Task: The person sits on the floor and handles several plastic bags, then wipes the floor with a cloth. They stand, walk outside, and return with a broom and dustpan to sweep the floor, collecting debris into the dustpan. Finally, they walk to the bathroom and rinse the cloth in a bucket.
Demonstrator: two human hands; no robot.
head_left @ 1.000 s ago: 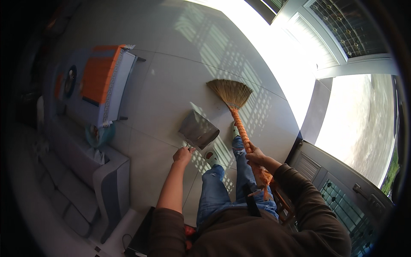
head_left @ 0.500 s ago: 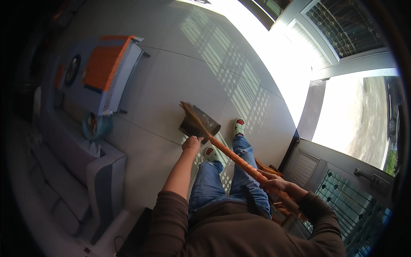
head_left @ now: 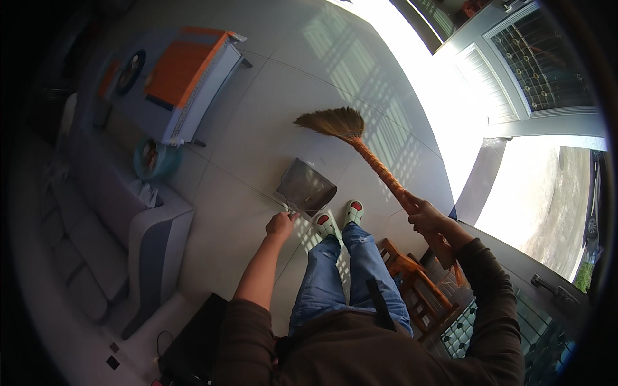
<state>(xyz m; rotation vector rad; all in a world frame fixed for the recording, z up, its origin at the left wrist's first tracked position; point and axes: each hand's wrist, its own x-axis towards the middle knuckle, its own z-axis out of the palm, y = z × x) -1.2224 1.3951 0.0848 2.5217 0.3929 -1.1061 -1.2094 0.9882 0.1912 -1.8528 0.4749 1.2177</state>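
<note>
A straw broom point(head_left: 376, 166) with an orange-wrapped handle slants across the right side, my right hand point(head_left: 428, 217) closed around the handle's upper part. Its fanned bristles lie beyond the dustpan, over the pale tiles; whether they touch the floor I cannot tell. The dustpan point(head_left: 308, 184), dark grey-brown, is just ahead of my feet. My left hand point(head_left: 281, 224) grips its thin handle at the near side, fingers curled. A few faint specks show on the floor near the pan's far edge.
Two wooden stools point(head_left: 418, 283) stand right of my legs, beside an open door point(head_left: 541, 283). At left are a grey sofa point(head_left: 154, 238), a teal bin point(head_left: 158, 159) and a low table with an orange cloth point(head_left: 187, 71). Sunlight falls through the doorway.
The broom's bristles have swung off the dustpan, farther forward and to the right, and now show spread out. My right hand has moved forward. My feet are closer together.
</note>
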